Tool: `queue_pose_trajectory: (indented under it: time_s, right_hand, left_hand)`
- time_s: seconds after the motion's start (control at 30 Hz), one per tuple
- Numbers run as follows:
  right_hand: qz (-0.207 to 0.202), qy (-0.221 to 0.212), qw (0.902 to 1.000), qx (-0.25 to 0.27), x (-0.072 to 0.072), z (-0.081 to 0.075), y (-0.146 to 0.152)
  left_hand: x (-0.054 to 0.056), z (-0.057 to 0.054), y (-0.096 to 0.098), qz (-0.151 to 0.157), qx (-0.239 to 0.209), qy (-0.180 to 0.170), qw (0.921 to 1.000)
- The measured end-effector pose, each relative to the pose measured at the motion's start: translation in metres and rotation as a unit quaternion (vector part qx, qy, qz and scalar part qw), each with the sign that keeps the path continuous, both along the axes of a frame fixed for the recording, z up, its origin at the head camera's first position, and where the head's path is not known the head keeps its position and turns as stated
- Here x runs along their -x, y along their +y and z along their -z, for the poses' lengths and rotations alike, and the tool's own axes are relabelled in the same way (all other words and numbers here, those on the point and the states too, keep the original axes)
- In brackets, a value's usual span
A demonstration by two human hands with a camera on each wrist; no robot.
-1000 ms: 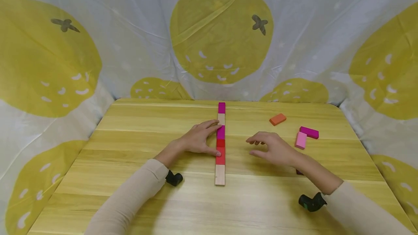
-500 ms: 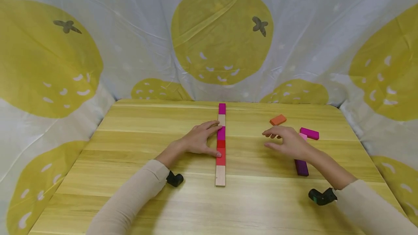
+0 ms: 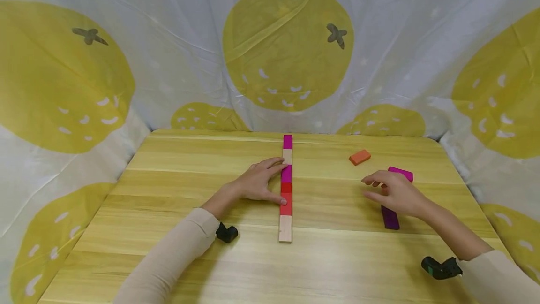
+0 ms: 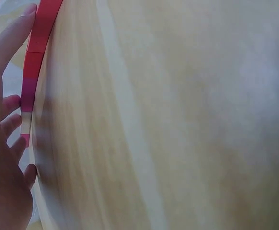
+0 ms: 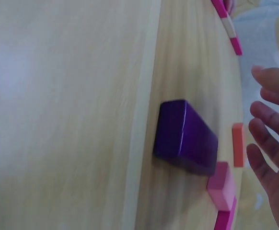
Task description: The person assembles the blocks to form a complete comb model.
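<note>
A straight line of wooden blocks runs away from me in mid-table: a plain block (image 3: 285, 230) nearest, then two red blocks (image 3: 286, 208), a magenta block (image 3: 286, 175), another plain block (image 3: 287, 155) and a magenta one (image 3: 288, 141) farthest. My left hand (image 3: 257, 182) rests along the line's left side, thumb at the nearer red block, fingertips by the magenta and plain ones. To the right, my right hand (image 3: 396, 192) hovers with relaxed fingers and nothing in them. Beneath it lie a purple block (image 3: 390, 218) and a pink block (image 5: 221, 186), the latter mostly hidden in the head view.
A loose magenta block (image 3: 404, 174) lies just beyond the right hand, and an orange block (image 3: 360, 157) farther back. Behind the wooden table (image 3: 190, 154) hangs a white cloth (image 3: 181, 36) printed with yellow fruit. A black wrist camera (image 3: 440, 268) sticks out below the right sleeve.
My right hand has moved rightward, from beside the line to over the loose pink and purple blocks. The left hand and the line stay put.
</note>
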State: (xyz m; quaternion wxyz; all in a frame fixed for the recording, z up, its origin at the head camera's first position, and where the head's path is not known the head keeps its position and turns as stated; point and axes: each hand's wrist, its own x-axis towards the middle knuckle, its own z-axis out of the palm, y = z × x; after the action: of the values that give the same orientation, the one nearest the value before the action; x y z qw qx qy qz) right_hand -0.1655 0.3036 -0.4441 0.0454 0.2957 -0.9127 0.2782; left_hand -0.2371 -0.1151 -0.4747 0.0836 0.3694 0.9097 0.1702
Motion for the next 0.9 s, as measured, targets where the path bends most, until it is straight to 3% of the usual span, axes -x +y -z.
queue_pose_trajectory:
  time_s: [0.33, 0.57, 0.9]
  right_hand:
    - [-0.005, -0.015, 0.9999, 0.005, -0.014, 0.006, 0.025]
    - [-0.055, -0.022, 0.9982, 0.009, -0.02, 0.012, 0.043]
    - [-0.084, -0.035, 0.9959, 0.0, -0.025, 0.024, 0.053]
  left_hand:
    - [0.0, 0.003, -0.001, -0.001, 0.002, 0.0, 1.0]
    - [0.0, 0.001, 0.0, 0.003, 0.001, 0.001, 1.0]
    - [0.0, 0.001, -0.002, 0.002, 0.002, 0.002, 1.0]
